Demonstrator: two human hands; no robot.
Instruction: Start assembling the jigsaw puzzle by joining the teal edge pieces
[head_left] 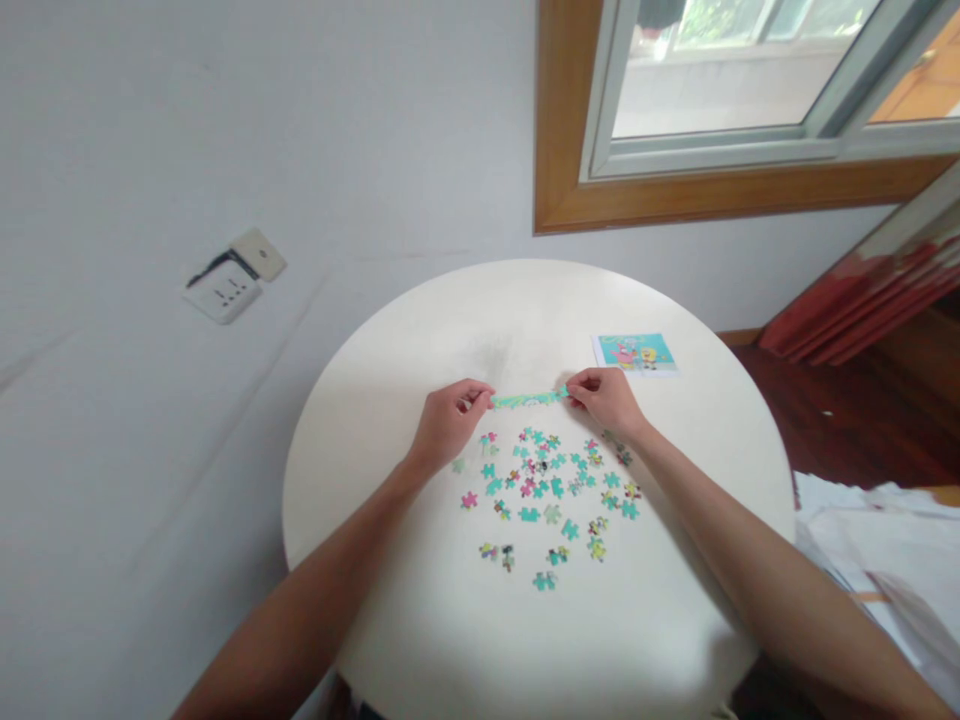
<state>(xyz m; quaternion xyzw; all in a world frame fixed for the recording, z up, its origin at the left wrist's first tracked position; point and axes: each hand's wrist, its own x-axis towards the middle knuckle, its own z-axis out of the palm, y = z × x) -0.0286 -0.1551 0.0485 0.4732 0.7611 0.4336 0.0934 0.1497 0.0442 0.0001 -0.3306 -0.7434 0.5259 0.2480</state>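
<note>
At far left, a white plastic wall socket (223,290) sits tilted on the pale wall (112,180), with a smaller beige square plate (260,254) just beside its upper right. Next comes the round, white, smooth worktop (352,420). Over its middle, the left hand (448,422) pinches the left end of a narrow, straight strip of joined turquoise puzzle pieces (529,400) with pale and yellowish patches between thumb and fingers. The strip runs crosswise toward the far part of the worktop. Nearer the person, below the strip, small loose jigsaw pieces (529,515) in turquoise, pink, yellow and pale green lie scattered, mostly apart, some touching. The right hand (611,397) grips the strip's right end between its fingertips. Just beyond that hand lies a rectangular turquoise printed card (636,352) showing a pink figure and a yellow one. Farther right are a brown wood-trimmed window (561,130), a pile of white papers (892,550) beside the worktop, and a red cloth curtain (855,300).
</note>
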